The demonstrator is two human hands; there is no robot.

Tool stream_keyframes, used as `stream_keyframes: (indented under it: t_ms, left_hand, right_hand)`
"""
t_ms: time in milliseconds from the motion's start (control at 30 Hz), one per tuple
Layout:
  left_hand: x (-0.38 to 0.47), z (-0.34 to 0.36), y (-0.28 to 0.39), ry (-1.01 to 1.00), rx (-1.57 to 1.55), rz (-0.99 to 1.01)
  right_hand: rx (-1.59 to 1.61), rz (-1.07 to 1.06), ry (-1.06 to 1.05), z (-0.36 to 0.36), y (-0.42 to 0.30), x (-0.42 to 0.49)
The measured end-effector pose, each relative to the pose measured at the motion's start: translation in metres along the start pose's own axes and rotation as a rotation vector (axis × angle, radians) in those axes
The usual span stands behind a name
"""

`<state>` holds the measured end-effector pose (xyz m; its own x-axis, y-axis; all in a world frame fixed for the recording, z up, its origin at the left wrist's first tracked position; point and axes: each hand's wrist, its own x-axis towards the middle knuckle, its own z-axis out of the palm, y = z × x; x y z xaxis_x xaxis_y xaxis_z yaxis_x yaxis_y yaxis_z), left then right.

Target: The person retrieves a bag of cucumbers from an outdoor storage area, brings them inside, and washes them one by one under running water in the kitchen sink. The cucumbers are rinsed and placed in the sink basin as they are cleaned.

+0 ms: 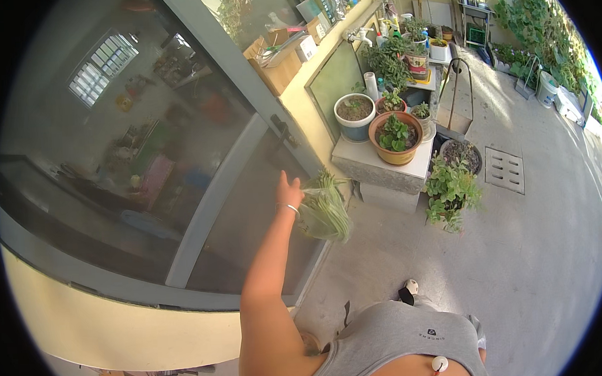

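Observation:
My left hand [289, 192], with a bangle at its wrist, is stretched out before a grey-framed glass door [180, 193]. A clear plastic bag of long green vegetables [326, 214] hangs from it, and at least one finger points towards the door handle [284, 132]. A gap separates the fingers from the handle. My right hand is out of view; only part of that arm shows beside my grey top, at the bottom right.
Potted plants [395, 138] stand on a stone ledge [381, 170] right of the door. A leafy plant [452, 189] and a long-handled dustpan [454, 123] are on the concrete floor near a drain cover [504, 170]. Boxes [280, 68] line the windowsill.

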<state>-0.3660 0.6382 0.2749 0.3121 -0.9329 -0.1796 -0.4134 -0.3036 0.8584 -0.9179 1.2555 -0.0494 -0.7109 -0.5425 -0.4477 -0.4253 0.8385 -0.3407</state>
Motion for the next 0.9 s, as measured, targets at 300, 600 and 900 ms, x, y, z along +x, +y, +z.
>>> stream_keyframes:
  t_ms: [300, 600, 900]
  left_hand:
    - [0.162, 0.041, 0.023, 0.251, 0.17, -0.084]
    - [0.251, 0.041, 0.004, 0.035, 1.265, -0.071]
    - [0.212, 0.079, 0.007, 0.677, 0.285, -0.044]
  right_hand:
    - [-0.073, -0.109, -0.033, -0.084, -0.123, 0.143]
    - [-0.216, -0.188, 0.004, -0.164, -0.208, 0.222]
    - [-0.377, -0.166, -0.243, -0.212, -0.132, 0.359]
